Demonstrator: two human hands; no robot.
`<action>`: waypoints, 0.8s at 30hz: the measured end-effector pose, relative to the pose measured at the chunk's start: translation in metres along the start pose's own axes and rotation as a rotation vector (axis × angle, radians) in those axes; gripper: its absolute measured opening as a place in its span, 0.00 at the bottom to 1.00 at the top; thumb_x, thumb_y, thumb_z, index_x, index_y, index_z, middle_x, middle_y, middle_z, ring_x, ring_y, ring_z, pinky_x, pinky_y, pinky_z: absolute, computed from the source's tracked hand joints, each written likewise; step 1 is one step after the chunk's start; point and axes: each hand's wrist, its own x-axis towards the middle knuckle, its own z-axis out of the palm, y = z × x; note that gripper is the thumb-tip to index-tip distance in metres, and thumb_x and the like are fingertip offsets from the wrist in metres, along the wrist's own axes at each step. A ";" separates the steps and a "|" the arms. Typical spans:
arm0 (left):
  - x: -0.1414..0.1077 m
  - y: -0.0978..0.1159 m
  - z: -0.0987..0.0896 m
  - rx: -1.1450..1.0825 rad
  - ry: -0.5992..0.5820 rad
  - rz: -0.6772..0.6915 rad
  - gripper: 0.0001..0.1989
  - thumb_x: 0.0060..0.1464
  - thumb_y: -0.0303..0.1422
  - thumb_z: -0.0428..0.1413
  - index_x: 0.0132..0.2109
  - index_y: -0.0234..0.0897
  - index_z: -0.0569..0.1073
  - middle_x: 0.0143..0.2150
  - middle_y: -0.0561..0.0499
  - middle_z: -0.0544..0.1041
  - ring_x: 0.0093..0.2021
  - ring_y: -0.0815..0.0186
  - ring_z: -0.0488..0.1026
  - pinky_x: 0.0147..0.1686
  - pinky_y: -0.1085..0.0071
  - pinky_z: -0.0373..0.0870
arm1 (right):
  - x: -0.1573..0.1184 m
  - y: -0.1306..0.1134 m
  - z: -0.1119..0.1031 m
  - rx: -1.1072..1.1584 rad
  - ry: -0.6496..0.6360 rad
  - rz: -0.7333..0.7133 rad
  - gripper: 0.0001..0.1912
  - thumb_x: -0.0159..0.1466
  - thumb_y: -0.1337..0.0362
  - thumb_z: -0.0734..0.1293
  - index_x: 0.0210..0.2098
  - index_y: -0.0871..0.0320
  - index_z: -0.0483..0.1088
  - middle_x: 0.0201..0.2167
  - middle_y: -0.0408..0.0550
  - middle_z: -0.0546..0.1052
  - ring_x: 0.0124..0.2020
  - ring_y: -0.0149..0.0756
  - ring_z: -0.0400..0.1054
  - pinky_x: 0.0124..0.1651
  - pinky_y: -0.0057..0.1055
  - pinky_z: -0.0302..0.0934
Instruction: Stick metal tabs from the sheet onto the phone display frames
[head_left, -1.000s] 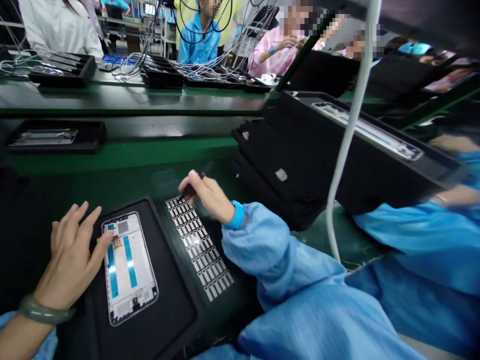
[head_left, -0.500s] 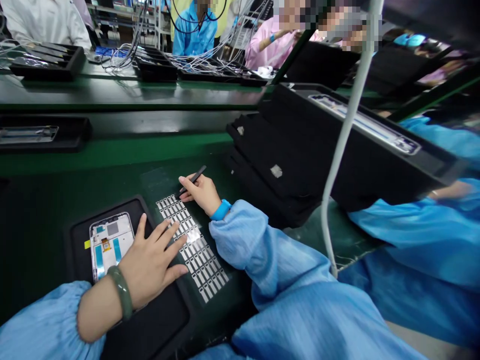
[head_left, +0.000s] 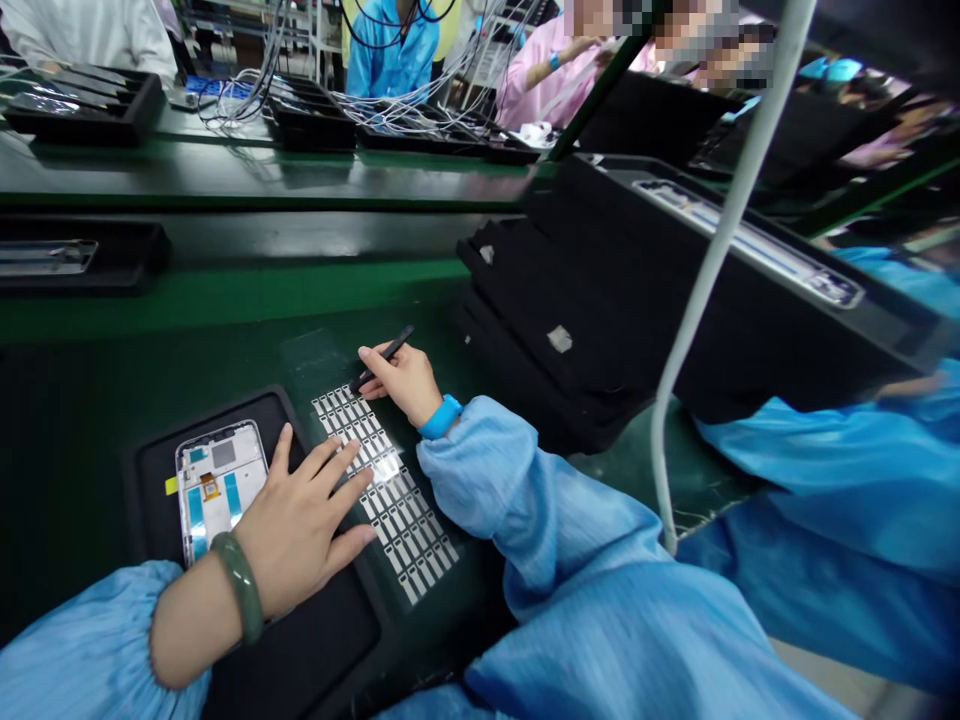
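Observation:
My right hand (head_left: 401,382) pinches black tweezers (head_left: 394,345), their tip down at the top edge of a sheet of small white stickers (head_left: 405,520). Fingers spread, my left hand (head_left: 304,520) lies flat with its fingertips on the sheet's left side. Under that palm and wrist is a black tray (head_left: 300,665), partly covered. A phone housing (head_left: 244,445) with blue strips and an orange flex piece rests in the tray, its lower right part hidden by my left hand. Whether a sticker is caught in the tweezers I cannot tell.
Stacked black trays (head_left: 555,350) stand to the right, the top one tilted and bearing a frame part (head_left: 750,245). A pale cable (head_left: 694,340) hangs in front. Another black tray (head_left: 142,260) is at far left. Co-workers sit across the bench (head_left: 300,175) and at the right.
Both hands and the tweezers stay almost in place. The view has shifted slightly, and the tray held by a person at the right has moved a little to the right.

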 end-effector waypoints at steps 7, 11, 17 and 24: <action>-0.001 -0.001 0.003 -0.023 0.023 0.012 0.23 0.60 0.47 0.43 0.58 0.44 0.64 0.61 0.46 0.66 0.62 0.52 0.59 0.59 0.35 0.43 | -0.007 -0.024 -0.006 0.173 -0.144 0.092 0.06 0.62 0.66 0.65 0.32 0.64 0.68 0.20 0.44 0.75 0.15 0.23 0.68 0.19 0.18 0.67; -0.002 -0.006 -0.005 -0.149 0.119 -0.007 0.20 0.60 0.42 0.47 0.57 0.43 0.65 0.60 0.47 0.67 0.62 0.55 0.59 0.61 0.38 0.41 | -0.026 -0.037 0.001 0.399 -0.270 0.010 0.11 0.57 0.60 0.69 0.32 0.63 0.69 0.21 0.43 0.76 0.16 0.23 0.69 0.19 0.16 0.66; -0.013 -0.016 -0.031 -0.773 0.409 -0.542 0.13 0.57 0.43 0.50 0.43 0.40 0.69 0.42 0.49 0.76 0.44 0.64 0.73 0.47 0.65 0.68 | -0.059 -0.043 0.035 0.440 -0.421 -0.036 0.17 0.53 0.56 0.72 0.36 0.61 0.70 0.23 0.42 0.77 0.18 0.26 0.71 0.21 0.19 0.68; -0.034 -0.031 -0.047 -0.809 0.255 -0.699 0.18 0.52 0.50 0.51 0.30 0.40 0.68 0.27 0.55 0.70 0.29 0.69 0.69 0.29 0.74 0.65 | -0.071 -0.053 0.059 0.291 -0.602 -0.140 0.15 0.53 0.60 0.72 0.37 0.62 0.71 0.23 0.41 0.76 0.19 0.26 0.72 0.24 0.21 0.69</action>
